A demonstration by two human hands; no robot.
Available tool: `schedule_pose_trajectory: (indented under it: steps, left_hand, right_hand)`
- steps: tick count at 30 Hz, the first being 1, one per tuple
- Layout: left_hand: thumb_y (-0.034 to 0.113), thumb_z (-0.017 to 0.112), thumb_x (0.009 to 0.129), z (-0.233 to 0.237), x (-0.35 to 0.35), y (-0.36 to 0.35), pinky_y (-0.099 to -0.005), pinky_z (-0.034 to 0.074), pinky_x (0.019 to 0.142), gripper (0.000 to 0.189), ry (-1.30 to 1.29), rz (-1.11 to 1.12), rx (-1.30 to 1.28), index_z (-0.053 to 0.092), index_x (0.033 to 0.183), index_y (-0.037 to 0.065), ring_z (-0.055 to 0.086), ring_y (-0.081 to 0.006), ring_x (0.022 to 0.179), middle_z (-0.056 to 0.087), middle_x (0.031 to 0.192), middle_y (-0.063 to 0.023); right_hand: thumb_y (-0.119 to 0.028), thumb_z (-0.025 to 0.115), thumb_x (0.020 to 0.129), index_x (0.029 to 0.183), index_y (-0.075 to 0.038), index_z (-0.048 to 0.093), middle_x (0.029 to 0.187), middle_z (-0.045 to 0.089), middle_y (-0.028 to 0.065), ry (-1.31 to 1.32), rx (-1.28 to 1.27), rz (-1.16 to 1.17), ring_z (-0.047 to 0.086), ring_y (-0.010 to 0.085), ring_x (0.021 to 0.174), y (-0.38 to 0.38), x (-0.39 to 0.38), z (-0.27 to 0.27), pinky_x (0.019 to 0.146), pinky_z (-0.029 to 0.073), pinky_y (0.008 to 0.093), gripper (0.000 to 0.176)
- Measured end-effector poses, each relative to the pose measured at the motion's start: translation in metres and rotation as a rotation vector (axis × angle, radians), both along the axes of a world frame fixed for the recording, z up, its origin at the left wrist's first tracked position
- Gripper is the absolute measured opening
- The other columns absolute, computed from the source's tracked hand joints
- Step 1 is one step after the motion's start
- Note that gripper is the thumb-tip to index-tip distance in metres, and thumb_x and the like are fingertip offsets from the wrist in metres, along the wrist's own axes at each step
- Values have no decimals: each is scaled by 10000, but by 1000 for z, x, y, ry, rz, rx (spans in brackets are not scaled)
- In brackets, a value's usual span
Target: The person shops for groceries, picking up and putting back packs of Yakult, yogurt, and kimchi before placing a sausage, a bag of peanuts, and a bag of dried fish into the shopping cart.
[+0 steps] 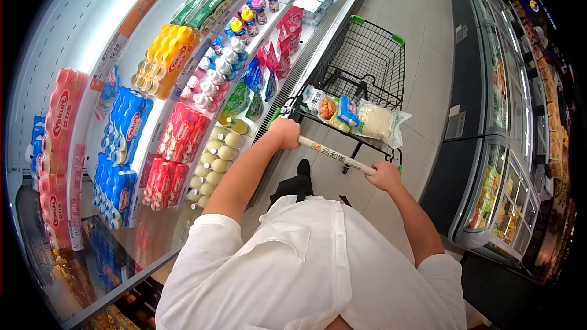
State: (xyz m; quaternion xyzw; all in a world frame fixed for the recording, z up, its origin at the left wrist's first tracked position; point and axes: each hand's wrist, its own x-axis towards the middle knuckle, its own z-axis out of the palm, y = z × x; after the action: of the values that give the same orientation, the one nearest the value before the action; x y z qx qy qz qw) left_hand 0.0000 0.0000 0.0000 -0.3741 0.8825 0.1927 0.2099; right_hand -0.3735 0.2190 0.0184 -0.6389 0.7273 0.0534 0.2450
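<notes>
Both hands grip the pale handlebar of a black wire shopping cart with green corners. My left hand is wrapped round the bar's left end, close to the shelf edge. Around the right end my right hand is closed. In the part of the cart nearest me lie several packaged foods: a bag of pale noodle-like food, a blue-topped pack and a pack with orange-red food. The deeper basket beyond them shows its bare wire floor.
Along the left runs a refrigerated shelf with red Yakult packs, blue packs, yellow packs and pale round-bodied bottles. To the right stands a glass-doored freezer case. Grey tiled floor stretches between them.
</notes>
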Motion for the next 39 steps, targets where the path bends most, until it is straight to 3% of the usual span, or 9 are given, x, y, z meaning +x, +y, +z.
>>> schedule_pose_trajectory:
  steps: [3, 15, 18, 22, 24, 27, 29, 32, 39]
  left_hand:
    - [428, 745, 844, 7, 10, -59, -502, 646, 827, 341, -20, -14, -27, 867, 958, 131, 807, -382, 900, 836, 942, -139]
    - [341, 761, 801, 17, -45, -127, -472, 653, 832, 317, 49, -1, 36, 879, 966, 97, 823, -355, 941, 846, 994, -146]
    - [347, 768, 801, 13, -55, -140, -468, 655, 854, 326, 29, 23, 52, 880, 981, 99, 823, -358, 967, 847, 1012, -151]
    - [349, 763, 803, 16, -77, -163, -477, 659, 870, 341, 24, 20, 63, 879, 994, 91, 822, -368, 983, 848, 1042, -162]
    - [341, 761, 803, 13, -85, -171, -484, 661, 857, 334, 16, 17, 61, 878, 986, 87, 823, -374, 970, 848, 1032, -161]
    - [413, 766, 814, 3, -97, -181, -504, 647, 799, 331, 33, 15, 39, 857, 914, 111, 808, -372, 894, 833, 932, -139]
    - [418, 765, 816, 1, -105, -190, -505, 646, 801, 331, 21, 11, 52, 855, 925, 119, 807, -373, 896, 831, 928, -137]
    - [424, 766, 818, -1, -115, -201, -509, 644, 805, 329, -5, 22, 76, 847, 941, 130, 807, -374, 898, 828, 921, -134]
    - [401, 781, 811, 7, -124, -217, -511, 644, 804, 322, 37, 56, 92, 828, 987, 136, 805, -370, 895, 820, 911, -133]
  right_hand:
    - [-448, 815, 812, 918, -118, 840, 893, 796, 157, -22, -27, -19, 770, 386, 863, -53, 10, -14, 783, 608, 502, 348]
    - [-462, 846, 823, 895, -118, 806, 844, 779, 147, 23, -58, -41, 756, 389, 807, -121, -42, -2, 747, 599, 489, 353]
    - [-455, 848, 865, 1006, -89, 810, 800, 751, 115, -31, -15, 8, 751, 299, 745, -137, -59, -2, 713, 590, 425, 394]
    - [-392, 766, 1030, 1299, 3, 718, 941, 744, 80, -743, -261, -378, 679, 140, 805, -193, -81, -23, 748, 548, 310, 480]
    - [-498, 757, 1046, 1426, -3, 640, 1042, 772, 133, -560, -266, -452, 732, 229, 960, -250, -78, -27, 863, 576, 371, 635]
    - [-795, 716, 921, 1581, 55, 521, 1301, 754, 270, -262, 3, -431, 765, 335, 1139, -343, -68, -12, 1009, 587, 405, 1094]
    - [-886, 715, 830, 1629, 71, 466, 1358, 719, 303, -203, 190, -420, 760, 339, 1150, -396, -74, -36, 965, 616, 426, 1272]
    - [-884, 747, 781, 1680, 66, 375, 1338, 703, 288, -268, 449, -510, 741, 372, 1088, -438, -53, -8, 895, 627, 478, 1360]
    - [-706, 816, 785, 1687, 54, 308, 1393, 680, 276, -355, 470, -593, 729, 408, 1120, -450, -81, -52, 848, 629, 503, 1285]
